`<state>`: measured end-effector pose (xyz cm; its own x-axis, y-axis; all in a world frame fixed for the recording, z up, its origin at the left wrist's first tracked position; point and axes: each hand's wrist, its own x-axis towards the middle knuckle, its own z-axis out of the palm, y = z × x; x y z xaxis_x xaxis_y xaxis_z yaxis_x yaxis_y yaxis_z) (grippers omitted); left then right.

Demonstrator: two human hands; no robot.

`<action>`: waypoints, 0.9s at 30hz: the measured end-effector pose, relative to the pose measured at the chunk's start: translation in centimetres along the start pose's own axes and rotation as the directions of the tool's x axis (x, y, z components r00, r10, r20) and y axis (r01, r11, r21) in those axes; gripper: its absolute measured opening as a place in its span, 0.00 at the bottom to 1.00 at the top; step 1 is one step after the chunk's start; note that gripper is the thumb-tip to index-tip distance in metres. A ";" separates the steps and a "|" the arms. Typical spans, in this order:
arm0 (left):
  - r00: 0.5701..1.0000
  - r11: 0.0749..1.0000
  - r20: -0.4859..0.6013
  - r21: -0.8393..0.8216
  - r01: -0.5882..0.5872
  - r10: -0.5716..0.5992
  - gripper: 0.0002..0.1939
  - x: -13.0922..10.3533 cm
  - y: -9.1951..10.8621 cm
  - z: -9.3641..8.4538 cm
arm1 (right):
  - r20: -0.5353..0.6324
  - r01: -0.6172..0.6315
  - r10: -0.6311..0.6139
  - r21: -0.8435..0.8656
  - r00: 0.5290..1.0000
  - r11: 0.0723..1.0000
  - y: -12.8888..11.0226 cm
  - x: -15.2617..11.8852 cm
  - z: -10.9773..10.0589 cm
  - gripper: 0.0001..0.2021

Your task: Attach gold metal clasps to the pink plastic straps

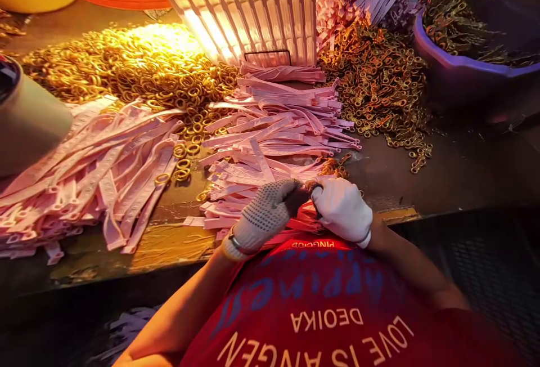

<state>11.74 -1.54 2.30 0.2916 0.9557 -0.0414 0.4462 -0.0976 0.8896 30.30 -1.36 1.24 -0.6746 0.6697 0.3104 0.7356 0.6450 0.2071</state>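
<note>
My left hand (268, 212), in a dotted knit glove with dark fingertips, is closed in a pinch just above the table's front edge. A pink strap (261, 159) sticks up from behind its fingers, at a different angle from the straps around it. Fingertip to fingertip with it, my right hand (342, 209) in a white glove is also closed; whatever lies between its fingers is hidden. Beneath and beyond both hands spreads a stack of pink straps (274, 125) with small loops at their right ends. Some gold clasps (335, 167) lie just past my right hand.
Gold rings (139, 66) are heaped at back left, with more pink straps (97, 170) in front. Gold swivel clasps (379, 83) form a pile on the right, beside a purple basin (459, 63). A ribbed lit panel (253, 12) stands behind; a pale container (29, 119) is at left.
</note>
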 end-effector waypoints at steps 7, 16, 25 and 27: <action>0.984 0.963 0.138 0.232 -0.141 0.111 0.13 0.7 -2.9 0.5 | 0.120 -0.083 0.079 0.026 0.990 0.996 0.0 -0.7 1.5 0.07; 0.999 0.998 0.015 -0.045 -0.043 0.044 0.16 -1.6 -3.4 1.1 | 0.562 -0.188 0.039 0.211 0.827 0.959 0.3 1.3 -3.3 0.16; 0.978 0.988 -0.149 0.064 -0.138 0.146 0.12 -2.5 -3.2 1.7 | 0.663 -0.180 0.052 0.126 0.747 0.976 -0.2 3.0 -2.9 0.15; 0.973 0.982 -0.147 0.095 -0.166 0.179 0.12 -2.6 -3.3 1.6 | 0.637 -0.108 -0.012 0.149 0.771 0.983 -0.6 2.8 -2.8 0.14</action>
<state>10.82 -4.17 -1.28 0.2390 0.9531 0.1859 0.4695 -0.2810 0.8370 28.16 -0.87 4.58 -0.5682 0.7428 -0.3540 0.7865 0.6167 0.0316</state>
